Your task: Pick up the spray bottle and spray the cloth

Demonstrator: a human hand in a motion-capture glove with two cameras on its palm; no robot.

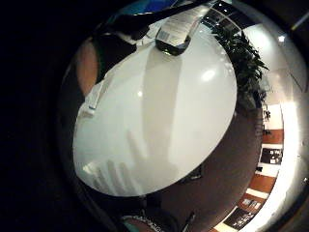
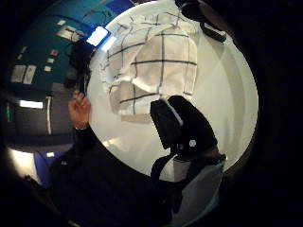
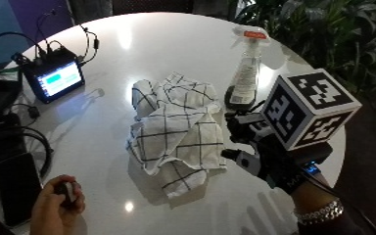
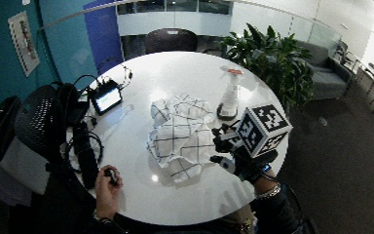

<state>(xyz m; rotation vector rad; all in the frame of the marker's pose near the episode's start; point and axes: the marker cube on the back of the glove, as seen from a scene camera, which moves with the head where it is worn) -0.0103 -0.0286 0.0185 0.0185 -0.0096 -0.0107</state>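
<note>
**Reaching for the spray bottle**

From the outside view, the clear plastic spray bottle with a white and red top (image 3: 246,73) stands upright on the round white counter (image 3: 162,44). The crumpled white cloth with dark check lines (image 3: 175,132) lies just beside it, in the middle. The black-gloved right hand (image 3: 256,147) hovers near the cloth's edge, a little short of the bottle and not touching it. It holds nothing. I cannot tell how wide its fingers are. The bare left hand (image 3: 58,205) rests at the counter's edge holding a small dark thing. A small screen with cables (image 3: 54,78) sits well apart.

The wide outside view shows the same: bottle (image 4: 229,100), cloth (image 4: 177,134), gloved hand (image 4: 229,144).

The thumb side view looks down on the cloth (image 2: 151,61).

The little finger side view shows the bottle's base and label (image 1: 176,31).

I think the hand should go forward, wrap around the bottle's neck, get a finger on the trigger, then point the nozzle at the cloth.
</note>
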